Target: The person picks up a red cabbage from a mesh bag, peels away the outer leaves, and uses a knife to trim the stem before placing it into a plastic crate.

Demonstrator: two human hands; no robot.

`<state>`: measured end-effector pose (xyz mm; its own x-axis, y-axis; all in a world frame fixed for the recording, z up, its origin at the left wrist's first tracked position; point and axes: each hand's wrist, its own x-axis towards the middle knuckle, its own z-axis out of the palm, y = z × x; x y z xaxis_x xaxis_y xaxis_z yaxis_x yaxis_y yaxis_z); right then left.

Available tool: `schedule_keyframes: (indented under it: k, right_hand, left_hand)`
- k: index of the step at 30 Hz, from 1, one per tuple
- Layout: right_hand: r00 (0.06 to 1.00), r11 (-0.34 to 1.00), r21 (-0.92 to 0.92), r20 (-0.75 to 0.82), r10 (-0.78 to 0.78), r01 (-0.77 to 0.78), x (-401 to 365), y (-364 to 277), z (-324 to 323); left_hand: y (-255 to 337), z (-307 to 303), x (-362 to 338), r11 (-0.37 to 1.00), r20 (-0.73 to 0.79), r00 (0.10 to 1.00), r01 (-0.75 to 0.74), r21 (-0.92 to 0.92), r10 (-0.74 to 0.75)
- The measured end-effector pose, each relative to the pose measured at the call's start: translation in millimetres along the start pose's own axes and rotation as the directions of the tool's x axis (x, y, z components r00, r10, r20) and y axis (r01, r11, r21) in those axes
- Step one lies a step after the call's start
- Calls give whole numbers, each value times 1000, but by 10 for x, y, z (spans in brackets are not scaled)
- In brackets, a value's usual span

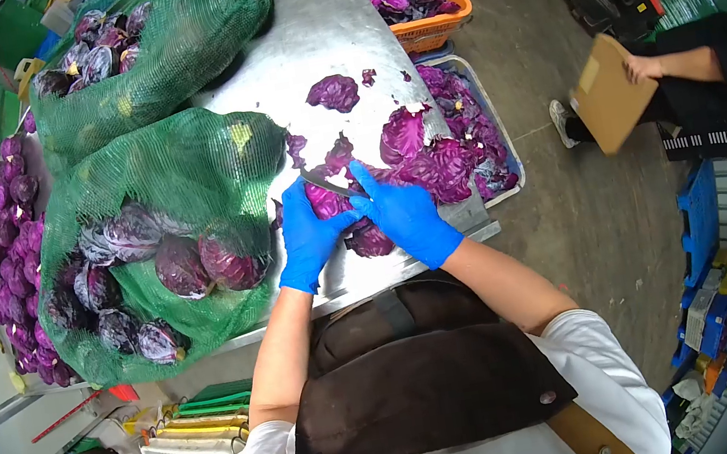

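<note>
A knife (327,183) with a dark, slim blade slants between my two blue-gloved hands. My right hand (411,220) grips it, the forefinger stretched forward along it. The far end of the blade reaches the fingertips of my left hand (311,239). That hand has its fingers apart, the thumb stretched across to the right hand. Under and around the hands lie loose purple cabbage leaves (401,134), some piled at the table's right edge. Left of my hands rests a green mesh sack (157,164), its mouth spread around several whole red cabbages (181,266).
Another mesh sack (168,54) lies farther back on the metal table (311,33). Trimmed cabbages (13,237) are heaped at far left. An orange crate (436,23) and a pale bin (506,140) hold leaves on the right. A person (687,66) carries cardboard (614,93) nearby.
</note>
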<state>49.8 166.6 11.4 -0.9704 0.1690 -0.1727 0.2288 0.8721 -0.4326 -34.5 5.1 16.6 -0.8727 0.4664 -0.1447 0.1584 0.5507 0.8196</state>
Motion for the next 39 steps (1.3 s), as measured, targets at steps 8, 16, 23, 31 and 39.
schedule_keyframes:
  k: [8, 16, 23, 31, 39]
  right_hand:
    - [993, 961, 251, 27, 116, -119, 546, 320, -195]
    - [967, 925, 314, -68, 247, -214, 619, 434, -20]
    - [962, 757, 611, 31, 270, -232, 153, -123, -696]
    - [963, 461, 850, 265, 44, -255, 55, -165, -438]
    - [946, 159, 936, 324, -28, -315, -157, -55, -186]
  left_hand:
    - [-64, 126, -221, 982, -80, 981, -174, 66, 179]
    - [-300, -59, -571, 949, -130, 975, -209, -237, 182]
    - [26, -310, -507, 886, -342, 898, -377, -269, 278]
    - [-39, -303, -550, 859, -190, 957, -280, -429, 218]
    - [-29, -456, -652, 816, -46, 998, -65, -575, 47]
